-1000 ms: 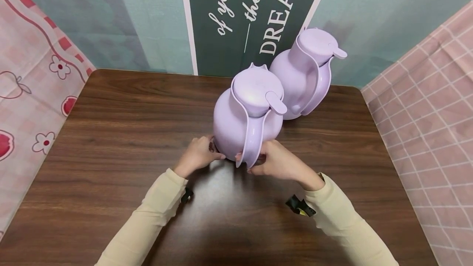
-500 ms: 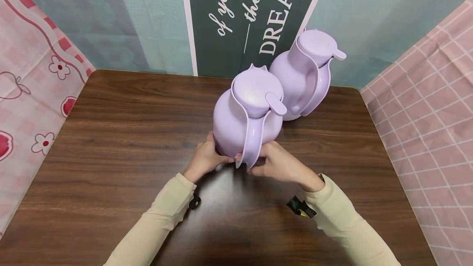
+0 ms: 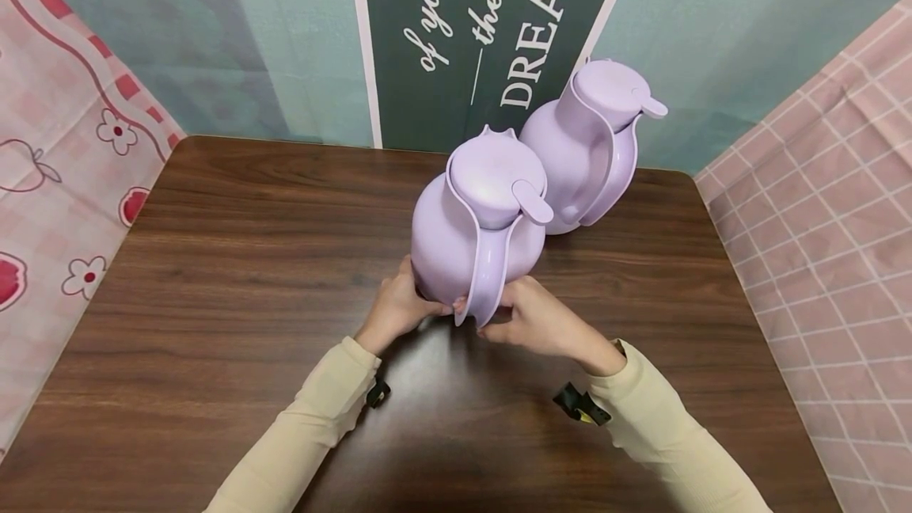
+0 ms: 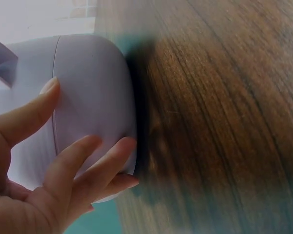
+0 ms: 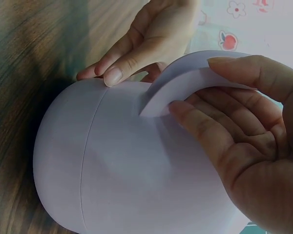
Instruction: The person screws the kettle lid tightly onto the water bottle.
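Note:
A lilac thermos jug stands at the middle of the wooden table, its handle and lid lever facing me. My left hand holds the left side of its base; in the left wrist view, thumb and fingers spread round the lower body, across the seam. My right hand grips the lower part of the handle, with the thumb on its outer side and fingers behind it. A dark shadow lies along the base, and a gap under it cannot be made out. The jug hides some left fingertips in the head view.
A second lilac thermos jug stands close behind and to the right, partly hidden by the first. Behind the wooden table hangs a teal backdrop with lettering. Pink patterned cloths flank both sides.
My left hand has shifted right and its thumb has slid further along the jug's base, near the handle's foot. The right hand and both jugs look unmoved.

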Motion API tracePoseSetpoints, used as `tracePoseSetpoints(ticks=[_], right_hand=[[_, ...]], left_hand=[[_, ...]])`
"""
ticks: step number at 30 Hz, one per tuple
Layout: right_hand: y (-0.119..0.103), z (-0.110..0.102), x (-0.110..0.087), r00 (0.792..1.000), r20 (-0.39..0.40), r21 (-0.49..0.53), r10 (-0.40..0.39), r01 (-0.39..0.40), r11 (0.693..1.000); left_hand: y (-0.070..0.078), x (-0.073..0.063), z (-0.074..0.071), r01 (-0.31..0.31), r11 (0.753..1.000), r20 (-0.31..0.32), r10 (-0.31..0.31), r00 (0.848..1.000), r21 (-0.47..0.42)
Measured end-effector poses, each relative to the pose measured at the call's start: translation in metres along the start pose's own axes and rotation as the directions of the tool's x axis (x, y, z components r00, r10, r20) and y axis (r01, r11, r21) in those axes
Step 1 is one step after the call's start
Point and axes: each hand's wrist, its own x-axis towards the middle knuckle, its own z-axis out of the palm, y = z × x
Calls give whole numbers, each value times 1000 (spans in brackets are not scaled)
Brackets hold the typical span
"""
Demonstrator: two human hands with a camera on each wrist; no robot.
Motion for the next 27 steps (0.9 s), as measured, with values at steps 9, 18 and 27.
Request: tracePoseSetpoints(ticks=[9, 18, 27], right_hand=[[0, -2, 1, 1000, 9, -2, 6, -6, 1000], [1, -5, 0, 1000, 7, -26, 11, -11, 1000], [4, -10, 1, 999, 39, -30, -1, 2, 1000]], left_hand=[[2, 0, 1, 1, 1000, -16, -1, 1000, -22], [4, -1, 2, 10, 1000, -29, -10, 1000, -13], [8, 0, 3, 37, 999, -24, -37, 999, -19]])
